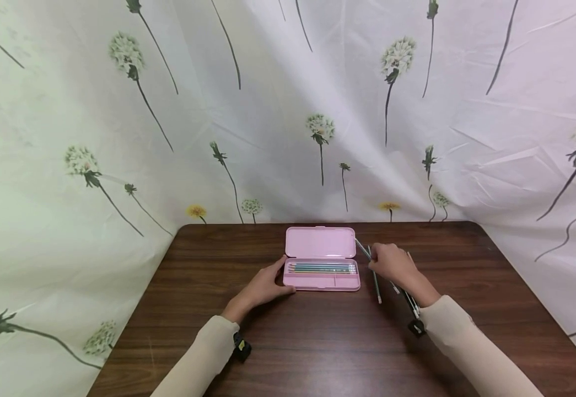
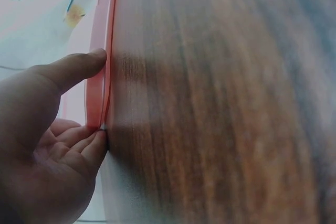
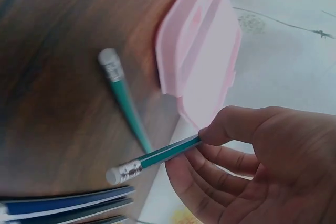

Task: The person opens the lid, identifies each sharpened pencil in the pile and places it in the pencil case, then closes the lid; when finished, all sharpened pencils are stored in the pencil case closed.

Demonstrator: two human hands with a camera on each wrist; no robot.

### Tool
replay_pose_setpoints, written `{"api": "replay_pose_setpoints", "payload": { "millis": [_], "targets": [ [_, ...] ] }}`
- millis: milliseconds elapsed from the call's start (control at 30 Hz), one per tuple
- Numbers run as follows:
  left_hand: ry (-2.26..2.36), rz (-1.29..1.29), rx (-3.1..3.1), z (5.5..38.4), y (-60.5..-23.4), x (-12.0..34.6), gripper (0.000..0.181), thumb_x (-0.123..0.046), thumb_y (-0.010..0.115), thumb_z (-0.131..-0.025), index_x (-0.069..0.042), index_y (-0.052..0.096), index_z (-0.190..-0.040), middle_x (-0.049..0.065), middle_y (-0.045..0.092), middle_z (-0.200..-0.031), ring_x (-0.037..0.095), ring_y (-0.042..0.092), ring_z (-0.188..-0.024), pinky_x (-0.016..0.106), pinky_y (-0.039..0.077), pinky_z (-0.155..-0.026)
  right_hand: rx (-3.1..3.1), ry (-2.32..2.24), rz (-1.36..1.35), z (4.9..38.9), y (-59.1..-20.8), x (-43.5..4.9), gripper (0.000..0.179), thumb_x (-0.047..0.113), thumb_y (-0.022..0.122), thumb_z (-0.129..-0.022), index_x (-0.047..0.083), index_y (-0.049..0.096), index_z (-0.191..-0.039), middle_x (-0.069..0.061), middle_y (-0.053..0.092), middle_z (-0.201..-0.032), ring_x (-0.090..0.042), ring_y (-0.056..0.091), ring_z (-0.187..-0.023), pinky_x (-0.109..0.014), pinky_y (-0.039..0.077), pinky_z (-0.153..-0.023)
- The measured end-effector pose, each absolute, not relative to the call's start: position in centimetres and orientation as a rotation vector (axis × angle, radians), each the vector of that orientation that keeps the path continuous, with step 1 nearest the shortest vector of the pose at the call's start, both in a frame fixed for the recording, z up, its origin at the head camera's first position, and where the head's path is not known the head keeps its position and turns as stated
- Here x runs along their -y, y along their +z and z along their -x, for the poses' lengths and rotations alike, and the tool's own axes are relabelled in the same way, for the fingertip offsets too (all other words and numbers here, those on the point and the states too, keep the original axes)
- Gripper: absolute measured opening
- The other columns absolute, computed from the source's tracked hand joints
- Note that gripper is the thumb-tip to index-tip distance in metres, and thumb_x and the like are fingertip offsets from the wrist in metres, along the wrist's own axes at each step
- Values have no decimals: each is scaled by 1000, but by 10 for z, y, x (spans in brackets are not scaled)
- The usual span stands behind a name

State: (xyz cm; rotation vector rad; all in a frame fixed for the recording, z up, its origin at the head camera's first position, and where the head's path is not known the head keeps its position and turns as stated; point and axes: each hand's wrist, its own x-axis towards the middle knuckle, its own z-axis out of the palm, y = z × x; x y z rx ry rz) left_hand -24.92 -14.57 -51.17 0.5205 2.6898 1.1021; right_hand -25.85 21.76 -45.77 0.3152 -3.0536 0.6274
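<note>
A pink pencil case (image 1: 310,282) lies with its lid (image 1: 319,242) raised at the back; several pencils (image 1: 321,268) rest in its long rear compartment. My left hand (image 1: 262,288) holds the case's left end, thumb (image 2: 79,69) on the front wall and fingers round the corner. To the right of the case, my right hand (image 1: 393,263) pinches a green pencil (image 3: 170,151) between thumb and fingers, its white eraser end sticking out. Another green pencil (image 3: 126,103) lies on the table beneath it. Under the right wrist are several dark pencils (image 3: 68,205), partly hidden.
The brown wooden table (image 1: 297,342) has rounded back corners. Behind it hangs a white cloth (image 1: 268,165) printed with dandelions. A small black device (image 1: 241,348) is strapped to the left wrist, and another black device (image 1: 416,328) to the right.
</note>
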Motion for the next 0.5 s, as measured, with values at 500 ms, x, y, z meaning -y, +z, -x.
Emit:
{"api": "replay_pose_setpoints", "payload": {
  "millis": [500],
  "targets": [
    [1101,-518,-2686,249,-511,146,97,-29,85,-93,-2,29,-167,20,39,-170,34,46,-154,51,41,-123,2987,510,-633,272,-431,-173,4,7,77,-90,8,75,-93,-3,70,-78,-16,58,-66,-38,53,-64]
  ]
}}
